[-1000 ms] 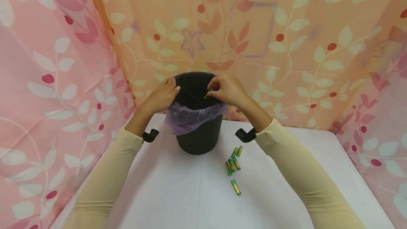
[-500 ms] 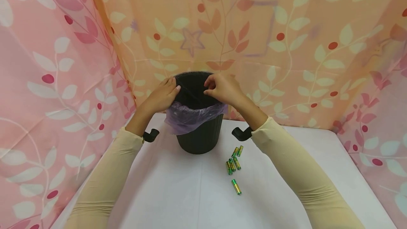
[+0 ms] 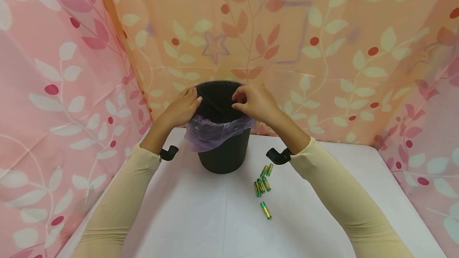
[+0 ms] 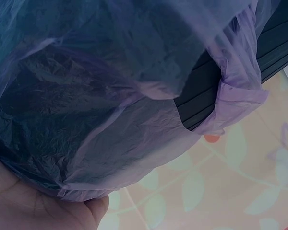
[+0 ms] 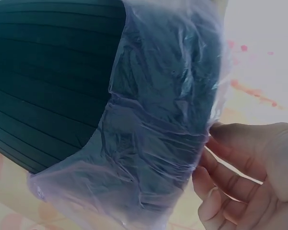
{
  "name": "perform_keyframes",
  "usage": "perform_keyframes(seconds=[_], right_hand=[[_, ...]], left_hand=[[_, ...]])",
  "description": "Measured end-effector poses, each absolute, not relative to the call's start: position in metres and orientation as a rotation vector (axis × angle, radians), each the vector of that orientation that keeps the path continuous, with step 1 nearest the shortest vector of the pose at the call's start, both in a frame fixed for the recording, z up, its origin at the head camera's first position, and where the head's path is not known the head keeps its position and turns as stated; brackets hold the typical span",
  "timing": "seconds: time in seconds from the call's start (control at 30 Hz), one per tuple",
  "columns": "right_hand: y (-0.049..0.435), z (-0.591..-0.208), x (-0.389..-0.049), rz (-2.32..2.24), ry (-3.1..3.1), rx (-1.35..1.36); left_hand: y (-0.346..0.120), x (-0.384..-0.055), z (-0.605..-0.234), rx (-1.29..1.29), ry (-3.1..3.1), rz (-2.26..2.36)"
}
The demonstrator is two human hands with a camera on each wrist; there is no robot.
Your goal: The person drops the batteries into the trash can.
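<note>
A dark, ribbed trash bin [image 3: 226, 158] stands upright on the white table, with a thin purple bin liner [image 3: 211, 133] folded over its rim. My left hand [image 3: 182, 108] grips the left side of the rim through the liner; part of that palm [image 4: 33, 211] shows in the left wrist view. Over the right part of the opening hangs my right hand [image 3: 257, 102], fingers loosely curled and nothing visible between them. Nearer on the table, to the right of the bin, lie several green and gold batteries [image 3: 261, 185], one battery [image 3: 266, 210] apart from the cluster. The bin's bottom inside is hidden.
A floral orange cloth [image 3: 322, 67] hangs close behind the bin, and a pink floral cloth [image 3: 82, 114] borders the left side. The white table [image 3: 193, 218] spreads in front. Black wrist mounts sit at both cuffs.
One second ago my right hand pinched a battery over the bin; half a second ago it had let go. The hand has since drawn slightly right. My left hand has stayed on the rim.
</note>
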State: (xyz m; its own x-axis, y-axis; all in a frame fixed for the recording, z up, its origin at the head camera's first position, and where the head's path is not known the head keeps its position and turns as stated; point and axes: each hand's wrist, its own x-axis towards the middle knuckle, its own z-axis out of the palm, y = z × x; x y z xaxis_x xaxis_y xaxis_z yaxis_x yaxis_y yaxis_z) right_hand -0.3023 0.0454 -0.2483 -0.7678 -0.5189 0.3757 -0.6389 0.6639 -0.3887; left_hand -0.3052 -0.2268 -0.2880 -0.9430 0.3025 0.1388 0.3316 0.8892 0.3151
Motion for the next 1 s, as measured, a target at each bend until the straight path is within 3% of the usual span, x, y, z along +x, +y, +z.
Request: perform_keyframes(seconds=[1.0], right_hand=[[0.098, -0.276, -0.24, 0.958, -2.536, 0.911]], left_hand=[[-0.227, -0.305, -0.29, -0.502, -2.962, -0.531]])
